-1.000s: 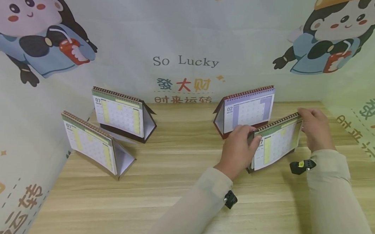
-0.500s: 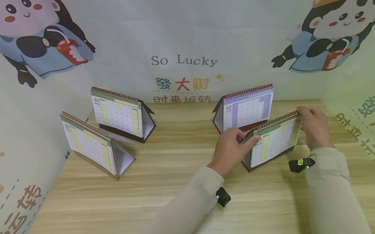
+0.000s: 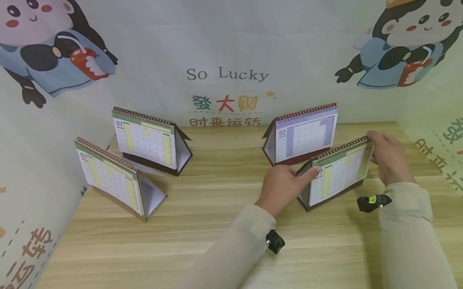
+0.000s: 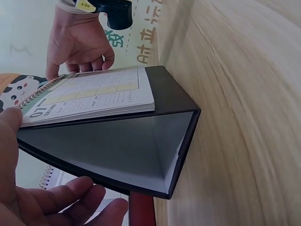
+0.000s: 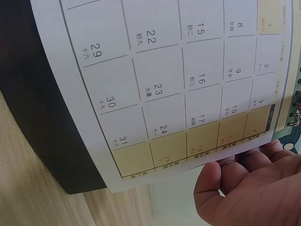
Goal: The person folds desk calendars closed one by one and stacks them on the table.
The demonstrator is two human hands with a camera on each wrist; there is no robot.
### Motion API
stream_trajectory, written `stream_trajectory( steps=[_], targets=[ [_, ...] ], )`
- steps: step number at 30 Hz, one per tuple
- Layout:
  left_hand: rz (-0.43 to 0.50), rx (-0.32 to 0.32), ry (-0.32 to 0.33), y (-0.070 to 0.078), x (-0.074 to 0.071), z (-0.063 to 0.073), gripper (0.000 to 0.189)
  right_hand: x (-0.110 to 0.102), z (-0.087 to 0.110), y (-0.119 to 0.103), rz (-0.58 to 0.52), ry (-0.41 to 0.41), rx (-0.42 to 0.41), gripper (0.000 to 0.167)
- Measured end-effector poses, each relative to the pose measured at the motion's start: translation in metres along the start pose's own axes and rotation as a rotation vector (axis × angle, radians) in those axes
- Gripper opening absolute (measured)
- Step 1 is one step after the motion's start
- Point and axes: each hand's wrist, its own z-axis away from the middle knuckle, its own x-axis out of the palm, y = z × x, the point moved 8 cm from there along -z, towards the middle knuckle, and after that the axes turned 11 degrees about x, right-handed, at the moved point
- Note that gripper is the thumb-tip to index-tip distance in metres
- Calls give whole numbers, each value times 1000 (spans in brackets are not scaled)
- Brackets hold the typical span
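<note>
A desk calendar [image 3: 341, 173] with a green-topped July page stands as a tent at the right of the table, between both hands. My left hand [image 3: 278, 188] holds its left end, thumb at the top front corner and fingers behind the rear panel. In the left wrist view the thumb [image 4: 10, 120] meets the page corner beside the spiral, and the dark stand's hollow side shows. My right hand [image 3: 394, 162] pinches the upper right corner. The right wrist view has the right hand [image 5: 256, 188] at the page edge, some fingers hidden behind the calendar.
Behind it stands a purple February calendar [image 3: 306, 137] on a red base. Two more green July calendars, a rear one [image 3: 147, 142] and a front one [image 3: 109, 179], stand at the left. A printed cloth wall [image 3: 229, 39] borders the wooden table [image 3: 194, 247].
My left hand has slid left and slightly down, drawing the held calendar's rear panel outward so its stand spreads wider. The page hangs flatter. My right hand stays at its corner.
</note>
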Motion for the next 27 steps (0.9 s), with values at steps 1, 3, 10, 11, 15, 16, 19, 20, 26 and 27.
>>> stream_trajectory(
  steps=[1, 3, 10, 11, 15, 16, 19, 20, 26, 27],
  targets=[
    [-15, -5, -7, 0, 0, 0, 69, 0, 0, 0, -2, -1, 0, 40],
    [-42, -15, -10, -1, 0, 1, 68, -1, 0, 0, -4, -3, 1, 39],
    [-83, 1, -2, 2, 0, 0, 66, -1, 1, 0, -5, -7, -1, 40],
    [-79, 4, 4, 2, 0, 0, 64, -1, 1, 0, -5, -6, 0, 41],
    [-58, 49, 26, 7, -2, -1, 52, 0, 1, 0, -11, -8, 6, 40],
    [-36, 68, 33, 9, -2, -1, 47, 0, 1, 0, -9, -9, 5, 40],
    [36, 132, 33, 15, -1, -2, 39, 0, 1, -1, 0, -7, 2, 42],
    [69, 146, 31, 17, 0, -2, 36, 0, 1, 0, -3, -9, 4, 42],
    [121, 193, 19, 21, 4, -4, 29, -1, 0, 4, 100, -53, -18, 65],
    [108, 200, 15, 22, 4, -4, 29, -2, 0, 5, 145, -60, -38, 71]
  ],
)
